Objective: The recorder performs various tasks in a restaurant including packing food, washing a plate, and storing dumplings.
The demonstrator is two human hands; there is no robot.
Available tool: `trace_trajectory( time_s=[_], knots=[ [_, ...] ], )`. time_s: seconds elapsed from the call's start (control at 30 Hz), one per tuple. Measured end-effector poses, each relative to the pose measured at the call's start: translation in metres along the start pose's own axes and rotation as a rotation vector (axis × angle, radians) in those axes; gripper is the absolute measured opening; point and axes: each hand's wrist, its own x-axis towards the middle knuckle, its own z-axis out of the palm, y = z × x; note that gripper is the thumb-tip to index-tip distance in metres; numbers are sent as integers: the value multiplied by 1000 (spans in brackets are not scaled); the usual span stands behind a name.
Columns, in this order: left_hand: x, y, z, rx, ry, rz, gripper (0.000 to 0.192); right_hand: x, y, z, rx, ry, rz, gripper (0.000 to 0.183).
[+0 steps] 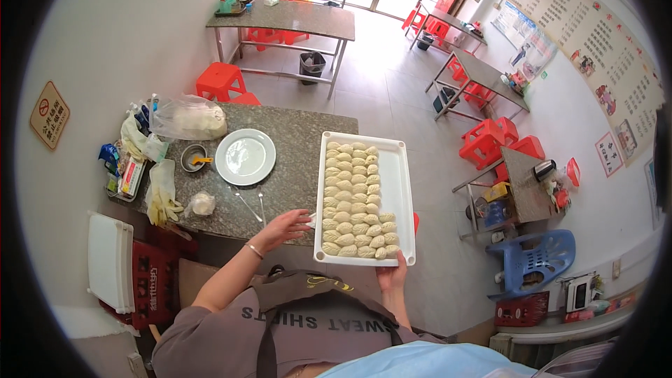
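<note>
My right hand [392, 273] grips the near right corner of a white plastic tray [395, 184], thumb over the rim and fingers beneath. Rows of pleated, leaf-shaped dumplings [350, 199] fill its left and middle; the upper right part shows bare white. The tray reaches past the right end of a speckled stone table [299, 131]. My left hand [286, 227] is beside the tray's left edge with its fingers apart, and a small white object partly shows at the fingertips. On the table are a white plate [245, 156], two small utensils [249, 208] and a dough lump in plastic [201, 203].
A metal bowl [193, 158] with a yellow-handled tool, plastic gloves [161, 194] and a bagged pale mass [191, 118] stand on the table's left. Red stools [219, 80], other tables [294, 16] and a blue plastic chair [535, 262] are around. White lids [110, 262] lean at left.
</note>
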Motion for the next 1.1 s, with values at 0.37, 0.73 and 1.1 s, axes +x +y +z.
trace_trajectory(
  time_s=[0.37,0.73,1.1],
  knots=[
    [95,-114,230,-164,-282,-167,41,-55,-142,-151,58,113,-151,49],
    [196,-193,448,-26,-500,-441,56,-88,-260,-285,201,250,-473,47],
    [284,-327,750,315,-744,-664,53,-170,-439,-435,406,533,-803,48]
  ],
)
